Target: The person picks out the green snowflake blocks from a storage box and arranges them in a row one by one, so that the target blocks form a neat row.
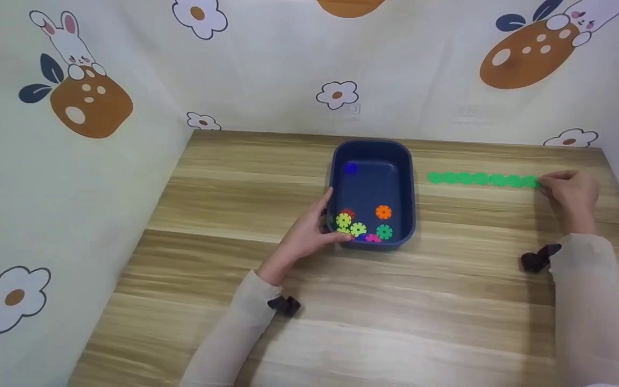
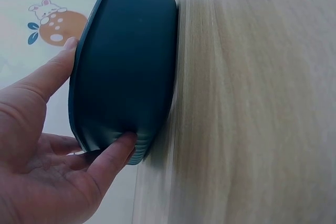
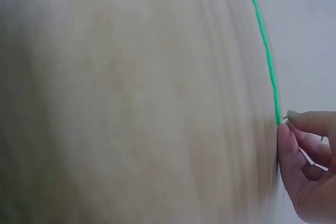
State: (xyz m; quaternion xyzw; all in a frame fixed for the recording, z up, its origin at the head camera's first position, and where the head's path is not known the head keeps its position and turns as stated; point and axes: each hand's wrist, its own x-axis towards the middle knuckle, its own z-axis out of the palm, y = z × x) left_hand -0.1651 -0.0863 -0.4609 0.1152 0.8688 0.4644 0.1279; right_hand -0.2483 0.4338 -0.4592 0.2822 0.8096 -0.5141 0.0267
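Note:
A dark blue bin stands mid-table with several notched plastic discs in it. My left hand holds its near left corner, the thumb at the near rim and the fingers along the left wall. From the left wrist view, the fingers of that hand press the outer wall of the bin. To the right lies a straight chain of green discs on the tabletop. Its right end is pinched between the thumb and fingertips of my right hand. The right wrist view shows the chain edge-on.
Inside the bin, a blue disc lies at the far end; an orange disc, a green disc and yellow discs lie nearer. The wooden table meets a patterned wall cloth behind. Each sleeve carries a black wrist camera.

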